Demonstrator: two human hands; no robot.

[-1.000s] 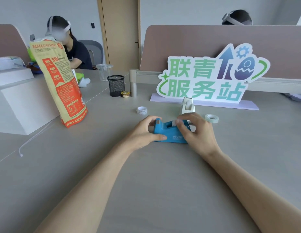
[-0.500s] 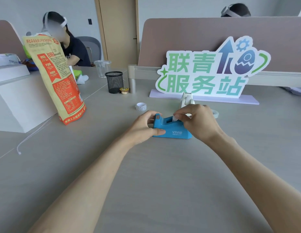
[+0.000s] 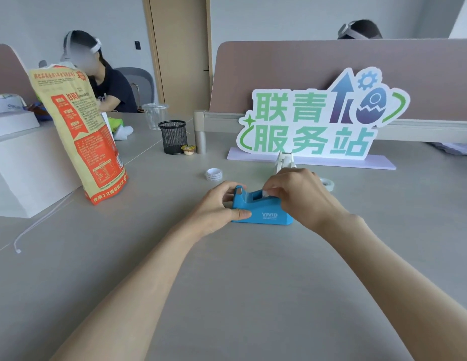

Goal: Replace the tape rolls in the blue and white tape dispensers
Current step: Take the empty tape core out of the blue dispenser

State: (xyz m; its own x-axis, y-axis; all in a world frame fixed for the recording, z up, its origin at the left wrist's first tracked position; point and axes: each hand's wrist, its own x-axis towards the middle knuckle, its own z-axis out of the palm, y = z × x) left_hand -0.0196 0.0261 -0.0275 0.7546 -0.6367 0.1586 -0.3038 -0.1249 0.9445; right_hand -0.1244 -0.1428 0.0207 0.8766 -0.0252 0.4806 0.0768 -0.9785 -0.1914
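Right hand (image 3: 300, 194) covers the back of the blue dispenser (image 3: 262, 209), so can't tell if a roll's inside; its fingers pinch something small and white at the slot. Left hand (image 3: 216, 207) grips the cutter end. White dispenser (image 3: 284, 162) half hidden behind; tape roll (image 3: 214, 174) on the smooth grey table (image 3: 227, 282), another (image 3: 327, 183) peeking out.

blue dispenser (image 3: 263, 212), black mesh cup (image 3: 173, 137)

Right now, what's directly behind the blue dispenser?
Behind the blue dispenser stands the white dispenser, with only its top showing. The right hand covers its lower part and most of a tape roll beside it.
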